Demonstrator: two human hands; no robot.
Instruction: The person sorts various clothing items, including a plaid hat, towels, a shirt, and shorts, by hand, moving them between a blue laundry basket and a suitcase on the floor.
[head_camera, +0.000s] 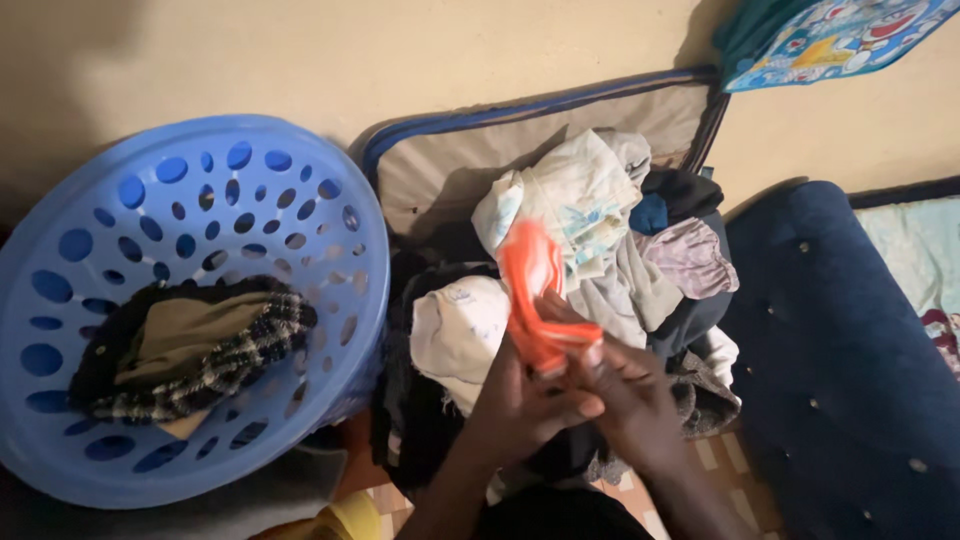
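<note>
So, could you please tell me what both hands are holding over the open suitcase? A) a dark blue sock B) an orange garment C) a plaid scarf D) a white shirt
B: both hands, left and right, grip the orange garment above the clothes piled in the suitcase.

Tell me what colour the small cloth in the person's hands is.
Bright orange. The cloth shows best in the head view, held by both hands above the open suitcase.

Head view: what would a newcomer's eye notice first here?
The bright orange cloth at the centre, gripped by both the left hand and the right hand above an open suitcase heaped with clothes. At left, a big blue perforated basket holds dark garments.
</note>
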